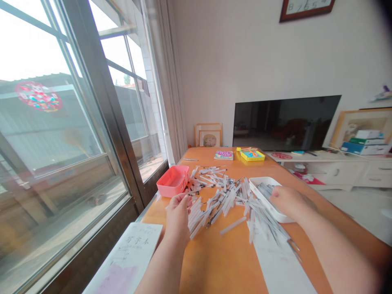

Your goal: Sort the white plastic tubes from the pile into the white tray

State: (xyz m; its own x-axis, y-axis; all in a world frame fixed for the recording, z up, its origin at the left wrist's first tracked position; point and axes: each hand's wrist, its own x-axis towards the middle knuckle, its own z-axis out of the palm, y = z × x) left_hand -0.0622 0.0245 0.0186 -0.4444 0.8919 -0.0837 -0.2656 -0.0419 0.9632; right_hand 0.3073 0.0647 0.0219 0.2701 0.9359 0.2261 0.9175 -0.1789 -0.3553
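Observation:
My left hand (pixel 180 208) is at the near left of a loose pile of translucent white plastic tubes (pixel 225 200), close to a pink basket (pixel 174 181). Its fingertips are pinched together; whatever they hold is too small to make out. Small black pieces (pixel 194 188) lie among the tubes beside the basket. Over the right rim of a white tray (pixel 283 218), my right hand (pixel 283 200) reaches in with fingers curled. Thin grey sticks (pixel 265 190) lie in that tray, and the hand hides what it grips, if anything.
A sheet of white paper (pixel 281 265) lies under the near tubes. A writing booklet (pixel 125 257) rests at the near left. Farther back on the wooden table (pixel 214 265) are a pen (pixel 190 159), a purple booklet (pixel 223 155) and a yellow box (pixel 251 154). A window (pixel 76 122) stands left.

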